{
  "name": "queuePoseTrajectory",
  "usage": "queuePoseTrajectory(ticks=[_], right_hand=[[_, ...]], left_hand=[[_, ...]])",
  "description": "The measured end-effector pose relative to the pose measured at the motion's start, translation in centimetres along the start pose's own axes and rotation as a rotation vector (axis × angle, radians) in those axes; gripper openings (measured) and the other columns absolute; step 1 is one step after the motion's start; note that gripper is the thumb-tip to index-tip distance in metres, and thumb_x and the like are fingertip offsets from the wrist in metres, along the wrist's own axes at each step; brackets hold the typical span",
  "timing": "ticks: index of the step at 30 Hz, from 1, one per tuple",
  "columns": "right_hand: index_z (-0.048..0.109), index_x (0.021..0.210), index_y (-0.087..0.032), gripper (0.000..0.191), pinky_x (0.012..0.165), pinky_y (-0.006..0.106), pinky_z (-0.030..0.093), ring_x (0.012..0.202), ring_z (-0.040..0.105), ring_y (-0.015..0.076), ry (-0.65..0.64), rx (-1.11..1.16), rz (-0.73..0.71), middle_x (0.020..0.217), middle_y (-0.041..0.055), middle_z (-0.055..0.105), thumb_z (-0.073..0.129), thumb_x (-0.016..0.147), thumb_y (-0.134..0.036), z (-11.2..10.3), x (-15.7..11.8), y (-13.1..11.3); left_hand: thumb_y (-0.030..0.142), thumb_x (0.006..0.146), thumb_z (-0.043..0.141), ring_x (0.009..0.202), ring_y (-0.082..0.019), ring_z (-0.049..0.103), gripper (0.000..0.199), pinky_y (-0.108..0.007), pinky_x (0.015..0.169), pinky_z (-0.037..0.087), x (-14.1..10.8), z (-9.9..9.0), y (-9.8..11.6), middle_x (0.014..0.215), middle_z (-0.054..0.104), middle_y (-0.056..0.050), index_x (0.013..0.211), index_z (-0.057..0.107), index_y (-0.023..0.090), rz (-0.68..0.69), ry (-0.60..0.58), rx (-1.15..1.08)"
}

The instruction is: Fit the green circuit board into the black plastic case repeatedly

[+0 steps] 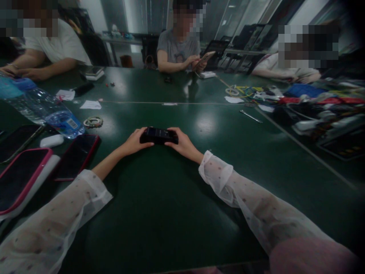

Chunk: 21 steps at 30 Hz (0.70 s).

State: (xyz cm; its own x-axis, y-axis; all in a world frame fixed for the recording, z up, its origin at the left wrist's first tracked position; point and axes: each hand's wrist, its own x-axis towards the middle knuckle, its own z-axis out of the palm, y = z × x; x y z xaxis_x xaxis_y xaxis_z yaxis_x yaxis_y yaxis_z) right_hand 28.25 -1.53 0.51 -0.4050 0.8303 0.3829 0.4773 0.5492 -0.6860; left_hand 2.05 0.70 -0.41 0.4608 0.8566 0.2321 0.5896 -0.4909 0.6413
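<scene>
A small black handheld device with a dark screen [158,134] is held level just over the green table [168,198], between my two hands. My left hand [137,140] is closed on its left end, thumb along the near edge. At the other end, my right hand [182,142] grips it in the same way. Faint light marks show on the screen, too small to read. Both wrists come out of sheer white dotted sleeves. Closest to my left forearm lies a phone with a red edge [78,156].
Left of me are a pink-rimmed phone [24,175], a white earbud case [52,140], a bracelet [93,122] and a tilted water bottle [61,116]. A wrench [251,116] and a heap of cables [306,93] lie right. Several people sit across the table.
</scene>
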Motion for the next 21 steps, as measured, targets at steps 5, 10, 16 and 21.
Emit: queuePoseTrajectory(ticks=[5,10,16,21], right_hand=[[0.044,0.125,-0.021,0.052,0.097,0.049,0.050,0.114,0.060,0.0258,-0.008,0.011,-0.010,0.121,0.0103,0.059,0.069,0.079,-0.022,-0.07,-0.10,-0.03],[0.044,0.124,-0.021,0.052,0.098,0.050,0.050,0.114,0.060,0.0261,0.006,0.014,-0.012,0.121,0.0105,0.059,0.070,0.079,-0.022,-0.04,-0.04,-0.02],[0.045,0.124,-0.022,0.052,0.097,0.050,0.049,0.113,0.060,0.0262,0.019,0.012,-0.023,0.121,0.0103,0.059,0.070,0.079,-0.022,0.02,0.05,0.14],[0.044,0.125,-0.023,0.052,0.098,0.050,0.049,0.114,0.060,0.0260,0.028,0.022,-0.037,0.122,0.0102,0.058,0.070,0.079,-0.023,0.02,-0.05,0.32]], left_hand=[[0.050,0.077,0.070,0.121,-0.031,0.048,0.073,-0.050,0.100,0.041,-0.06,-0.05,0.04,0.131,0.052,-0.012,0.138,0.040,0.023,0.006,-0.005,-0.005],[0.049,0.074,0.072,0.121,-0.031,0.049,0.075,-0.049,0.100,0.041,0.02,0.03,-0.08,0.130,0.052,-0.013,0.136,0.042,0.020,-0.005,0.006,-0.009],[0.050,0.075,0.071,0.120,-0.031,0.050,0.071,-0.050,0.101,0.041,0.08,0.30,-0.51,0.128,0.052,-0.013,0.134,0.042,0.022,0.004,0.027,0.004],[0.050,0.076,0.070,0.120,-0.031,0.050,0.071,-0.049,0.100,0.042,0.03,0.22,-0.38,0.128,0.053,-0.013,0.134,0.043,0.020,-0.015,0.021,-0.003]])
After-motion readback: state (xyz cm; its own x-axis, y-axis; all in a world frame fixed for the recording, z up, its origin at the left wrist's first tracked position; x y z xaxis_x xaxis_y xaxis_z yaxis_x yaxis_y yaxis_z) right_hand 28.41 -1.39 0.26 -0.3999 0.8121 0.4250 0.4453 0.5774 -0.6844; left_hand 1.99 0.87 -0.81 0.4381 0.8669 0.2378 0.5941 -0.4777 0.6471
